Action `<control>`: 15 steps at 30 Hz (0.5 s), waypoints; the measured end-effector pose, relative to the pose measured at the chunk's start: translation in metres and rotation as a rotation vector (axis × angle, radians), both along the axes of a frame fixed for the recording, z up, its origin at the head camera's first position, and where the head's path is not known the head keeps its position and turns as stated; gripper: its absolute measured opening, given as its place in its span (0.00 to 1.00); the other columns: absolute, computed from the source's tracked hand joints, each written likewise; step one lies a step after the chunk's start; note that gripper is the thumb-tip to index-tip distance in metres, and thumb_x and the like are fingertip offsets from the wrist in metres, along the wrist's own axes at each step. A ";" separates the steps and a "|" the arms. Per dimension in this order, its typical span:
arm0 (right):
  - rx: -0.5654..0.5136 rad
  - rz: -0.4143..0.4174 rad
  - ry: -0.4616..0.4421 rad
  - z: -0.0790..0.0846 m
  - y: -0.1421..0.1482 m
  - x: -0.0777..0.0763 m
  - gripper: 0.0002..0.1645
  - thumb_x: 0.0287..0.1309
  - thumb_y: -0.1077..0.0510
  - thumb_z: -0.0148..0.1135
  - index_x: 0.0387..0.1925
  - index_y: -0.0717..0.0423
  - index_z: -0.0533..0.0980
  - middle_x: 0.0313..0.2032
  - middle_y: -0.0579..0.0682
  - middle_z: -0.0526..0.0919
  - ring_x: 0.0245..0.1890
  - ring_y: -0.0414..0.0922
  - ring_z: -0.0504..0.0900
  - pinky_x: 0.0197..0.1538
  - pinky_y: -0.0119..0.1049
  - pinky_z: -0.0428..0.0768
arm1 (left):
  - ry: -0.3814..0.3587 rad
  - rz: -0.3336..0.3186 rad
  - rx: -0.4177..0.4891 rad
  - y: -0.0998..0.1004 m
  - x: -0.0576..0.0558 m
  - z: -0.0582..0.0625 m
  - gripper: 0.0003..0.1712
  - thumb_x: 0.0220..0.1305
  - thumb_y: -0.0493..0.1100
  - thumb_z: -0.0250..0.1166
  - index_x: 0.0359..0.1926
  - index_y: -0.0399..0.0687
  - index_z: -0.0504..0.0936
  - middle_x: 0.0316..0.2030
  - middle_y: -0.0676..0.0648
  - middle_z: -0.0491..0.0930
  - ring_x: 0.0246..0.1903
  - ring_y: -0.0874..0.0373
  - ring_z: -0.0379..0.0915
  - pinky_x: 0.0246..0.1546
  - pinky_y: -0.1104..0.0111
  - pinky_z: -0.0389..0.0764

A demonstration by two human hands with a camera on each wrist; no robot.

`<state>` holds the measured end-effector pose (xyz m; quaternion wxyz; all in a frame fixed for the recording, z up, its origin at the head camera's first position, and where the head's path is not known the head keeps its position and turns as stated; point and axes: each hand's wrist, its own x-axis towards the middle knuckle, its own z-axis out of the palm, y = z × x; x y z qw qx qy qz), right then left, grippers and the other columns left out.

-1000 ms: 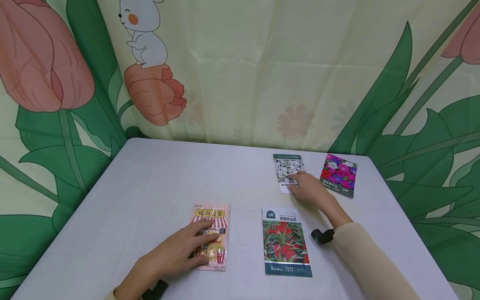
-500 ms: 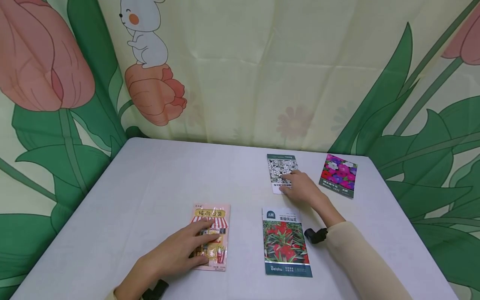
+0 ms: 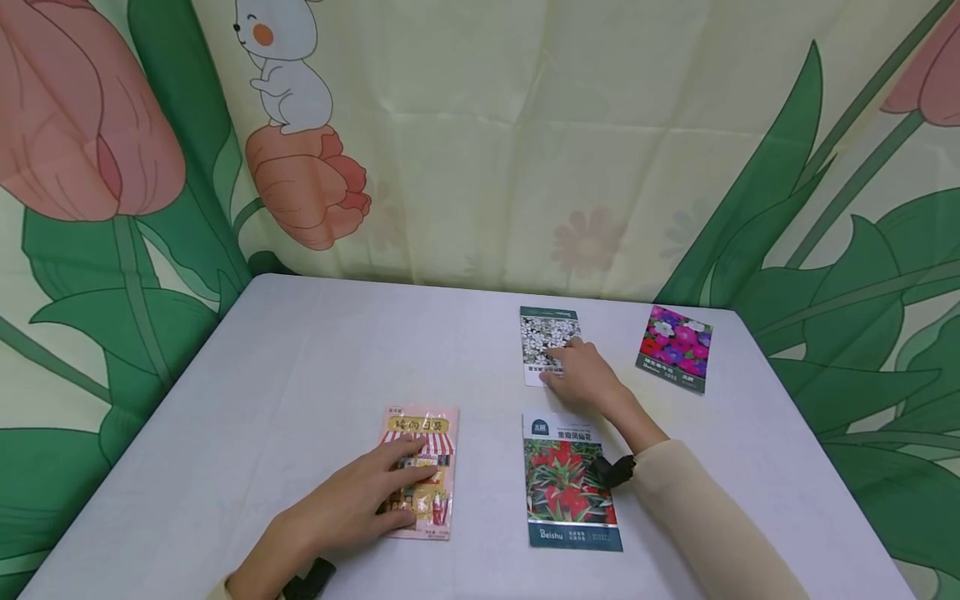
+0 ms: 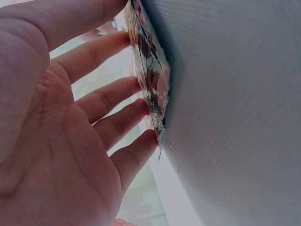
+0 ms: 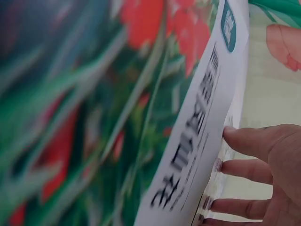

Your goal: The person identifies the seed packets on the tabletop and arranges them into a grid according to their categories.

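My left hand [image 3: 352,497] rests with spread fingers on a pink seed packet [image 3: 442,517] lying flat near the table's front. In the left wrist view, the fingertips [image 4: 136,84] touch that packet's face. At the back, right of the middle, my right hand [image 3: 588,379] touches a seed packet with white flowers [image 3: 540,332], covering its lower right part. Below the right wrist lies a red-flowered seed packet [image 3: 564,487], which fills much of the right wrist view. Beyond the right hand, near the far right corner, a packet with pink and purple flowers [image 3: 681,343] lies tilted.
A white cloth covers the table [image 3: 300,375]. Its far edge stands close to a curtain [image 3: 457,150] printed with tulips and a rabbit. Each wrist carries a small black camera [image 3: 613,472].
My right hand has slid the white-flowered packet leftward across the table, away from the pink and purple one. The left hand and the pink packet have stayed in place.
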<state>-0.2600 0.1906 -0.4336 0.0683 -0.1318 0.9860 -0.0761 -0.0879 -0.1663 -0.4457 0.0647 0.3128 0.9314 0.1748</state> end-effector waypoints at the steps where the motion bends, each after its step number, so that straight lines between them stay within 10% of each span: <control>1: 0.000 -0.005 -0.003 0.000 -0.002 0.001 0.34 0.73 0.45 0.63 0.72 0.58 0.75 0.67 0.71 0.76 0.66 0.69 0.76 0.68 0.64 0.78 | -0.002 0.000 -0.001 0.000 0.000 0.000 0.33 0.69 0.55 0.72 0.73 0.61 0.78 0.77 0.46 0.68 0.76 0.43 0.68 0.71 0.47 0.76; 15: -0.012 -0.011 0.003 0.002 -0.021 0.005 0.32 0.73 0.46 0.63 0.72 0.56 0.76 0.65 0.69 0.77 0.62 0.65 0.76 0.63 0.61 0.81 | -0.005 -0.006 -0.015 -0.001 0.000 0.000 0.33 0.70 0.58 0.70 0.74 0.63 0.77 0.77 0.46 0.67 0.75 0.44 0.69 0.70 0.48 0.77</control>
